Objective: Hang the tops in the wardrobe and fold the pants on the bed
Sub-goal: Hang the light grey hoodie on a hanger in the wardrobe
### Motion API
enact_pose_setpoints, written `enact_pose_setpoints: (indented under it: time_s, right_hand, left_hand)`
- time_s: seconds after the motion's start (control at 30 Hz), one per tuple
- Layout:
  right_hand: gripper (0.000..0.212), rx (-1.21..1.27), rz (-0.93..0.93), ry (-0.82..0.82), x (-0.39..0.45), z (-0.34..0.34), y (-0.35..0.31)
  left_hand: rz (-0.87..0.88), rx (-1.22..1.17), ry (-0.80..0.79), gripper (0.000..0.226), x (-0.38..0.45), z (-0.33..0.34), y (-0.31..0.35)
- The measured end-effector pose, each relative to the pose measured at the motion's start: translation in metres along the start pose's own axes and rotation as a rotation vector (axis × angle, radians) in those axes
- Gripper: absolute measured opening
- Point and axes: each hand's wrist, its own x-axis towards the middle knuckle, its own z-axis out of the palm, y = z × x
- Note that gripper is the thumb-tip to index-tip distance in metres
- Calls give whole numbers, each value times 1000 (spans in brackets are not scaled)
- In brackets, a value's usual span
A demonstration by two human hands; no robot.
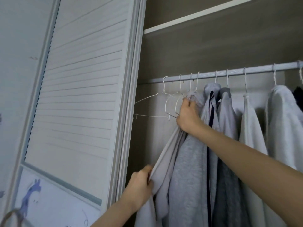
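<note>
A pale grey top point(165, 163) hangs at the left end of the wardrobe rail point(229, 73). My right hand point(186, 117) is raised to its collar and grips the fabric near the hanger's neck. Lower down, my left hand point(141, 184) pinches the top's loose left edge and holds it out. Right of it hang several more tops: a mid grey one point(190, 169), a light one with a dark stripe point(211, 112), a darker grey one point(229, 185) and two whitish ones point(252, 128). No pants are in view.
Two empty white wire hangers point(152, 105) hang at the rail's far left. A white louvred sliding door point(78, 89) stands to the left of the opening. A shelf point(196, 15) runs above the rail. A curved grey object point(11, 217) shows at bottom left.
</note>
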Motion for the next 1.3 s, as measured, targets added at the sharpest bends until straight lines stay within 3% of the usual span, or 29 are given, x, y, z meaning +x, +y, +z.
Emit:
enact_pose_setpoints:
  time_s: [0.17, 0.5, 0.73, 0.9, 1.0, 1.3]
  right_hand:
    - [51, 29, -202, -35, -69, -1, -7]
    - [50, -85, -480, -308, -212, 8, -23]
    - [43, 212, -479, -488, -303, 18, -29]
    - [42, 476, -533, -643, -382, 22, -41]
    - [41, 604, -589, -742, -433, 11, -51]
    - [40, 971, -927, -1154, -617, -70, -82]
  left_hand:
    - [-81, 45, -8, 12, -42, 6, -4]
    - [-317, -132, -46, 17, -157, 11, -7]
    - [-419, -74, 8, 23, -243, -10, 13]
    - [-562, 84, 155, 24, -340, -25, 35]
    - [-742, 170, 286, 22, -410, -25, 64]
    - [-1287, 360, 661, 19, -648, 28, 229]
